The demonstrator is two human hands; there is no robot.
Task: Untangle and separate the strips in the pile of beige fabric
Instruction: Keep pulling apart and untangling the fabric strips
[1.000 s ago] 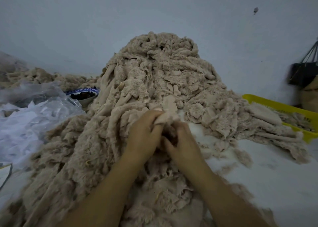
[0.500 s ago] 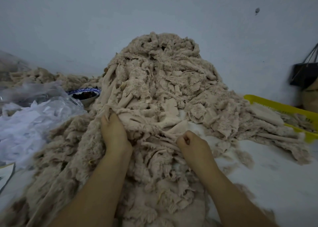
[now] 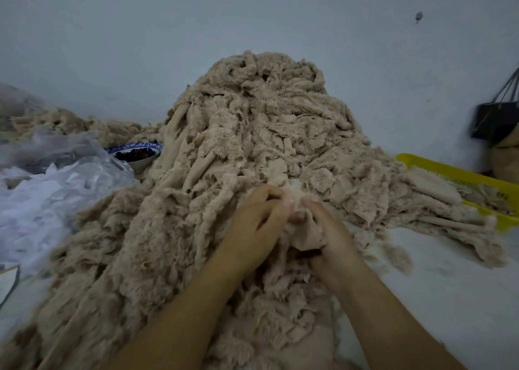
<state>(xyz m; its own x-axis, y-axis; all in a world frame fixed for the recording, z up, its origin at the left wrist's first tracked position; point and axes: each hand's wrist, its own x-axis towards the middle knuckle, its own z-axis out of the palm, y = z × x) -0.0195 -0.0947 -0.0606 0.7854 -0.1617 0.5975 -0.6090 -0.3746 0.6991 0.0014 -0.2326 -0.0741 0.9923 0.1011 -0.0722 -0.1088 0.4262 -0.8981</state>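
Observation:
A tall pile of frayed beige fabric strips [image 3: 252, 133] fills the middle of the white table and spreads toward me. My left hand [image 3: 252, 226] and my right hand [image 3: 331, 232] meet at the pile's front. Between them they hold a small bunched beige strip [image 3: 302, 235]. My left fingers curl in and pinch its upper end. My right hand grips the lower fold of it against the palm. The fingertips of both hands are partly hidden by the cloth.
A clear plastic bag with white scraps [image 3: 53, 190] lies at the left. A blue-rimmed bowl [image 3: 137, 153] sits behind it. A yellow basket [image 3: 460, 184] holding strips stands at the right. A dark bag [image 3: 494, 119] hangs by the wall. The white tabletop [image 3: 449, 299] shows at right.
Half a second ago my hands were apart, left on the pile, right pulling a strip taut. Now both have come together at the centre on a bunched strip.

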